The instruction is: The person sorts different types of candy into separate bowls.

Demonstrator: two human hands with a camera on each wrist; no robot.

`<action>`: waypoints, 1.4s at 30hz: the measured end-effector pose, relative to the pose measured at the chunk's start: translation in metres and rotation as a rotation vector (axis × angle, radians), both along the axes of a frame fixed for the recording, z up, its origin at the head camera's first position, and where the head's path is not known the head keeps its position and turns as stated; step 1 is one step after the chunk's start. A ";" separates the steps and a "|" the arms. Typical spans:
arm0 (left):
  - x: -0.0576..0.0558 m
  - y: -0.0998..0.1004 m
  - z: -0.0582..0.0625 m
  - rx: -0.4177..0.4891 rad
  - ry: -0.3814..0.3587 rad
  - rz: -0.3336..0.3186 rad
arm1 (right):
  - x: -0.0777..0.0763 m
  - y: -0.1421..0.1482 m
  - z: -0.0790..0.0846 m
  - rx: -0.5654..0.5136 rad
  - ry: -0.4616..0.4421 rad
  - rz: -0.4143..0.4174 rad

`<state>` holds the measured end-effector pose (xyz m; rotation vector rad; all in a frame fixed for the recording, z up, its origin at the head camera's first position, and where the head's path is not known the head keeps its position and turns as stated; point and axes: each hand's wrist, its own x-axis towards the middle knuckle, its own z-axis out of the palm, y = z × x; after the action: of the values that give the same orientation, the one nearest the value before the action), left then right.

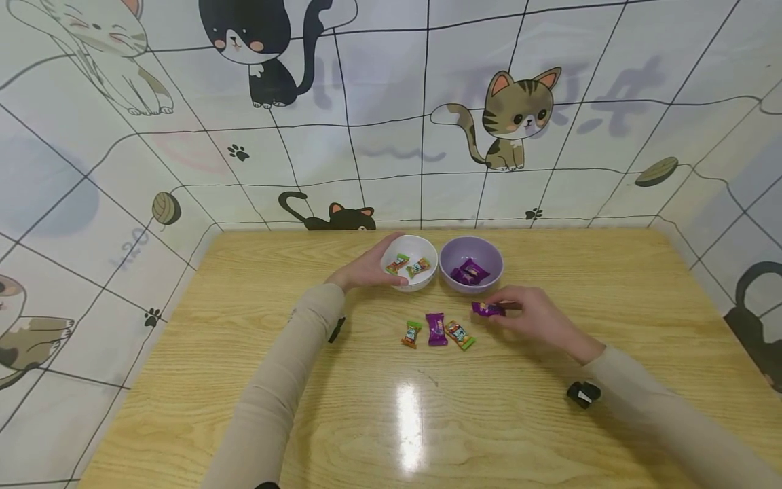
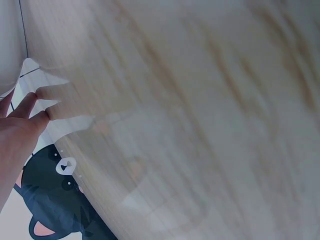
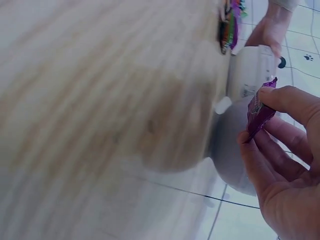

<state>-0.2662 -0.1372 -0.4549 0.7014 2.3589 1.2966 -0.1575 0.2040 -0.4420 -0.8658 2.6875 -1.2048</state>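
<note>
My right hand pinches a purple-wrapped candy between thumb and fingers, just in front of the purple bowl. In the right wrist view this purple candy overlaps the bowls' outer walls. Purple-wrapped candies lie inside the purple bowl. My left hand holds the white bowl by its left side, thumb along the front. Inside it are two orange-and-green candies. The left wrist view catches my left fingers beside the white bowl's wall.
Before the bowls, a purple candy lies on the wooden table between two orange-and-green ones, left candy and right candy. The bowls stand side by side near the back edge, where a cat-print sheet rises.
</note>
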 end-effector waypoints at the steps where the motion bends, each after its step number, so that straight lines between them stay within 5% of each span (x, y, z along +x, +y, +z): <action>1: 0.000 0.000 0.000 -0.001 -0.001 0.001 | 0.000 0.001 0.002 -0.003 0.013 0.001; 11: 0.001 0.000 0.000 -0.004 -0.009 0.012 | 0.002 0.002 0.018 -0.065 0.079 -0.009; 42: -0.001 -0.002 0.000 -0.019 -0.004 0.018 | -0.024 -0.008 0.029 -0.126 0.061 -0.130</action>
<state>-0.2670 -0.1388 -0.4549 0.6727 2.3769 1.2799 -0.1814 0.1959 -0.4126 -0.7646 2.7802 -1.4105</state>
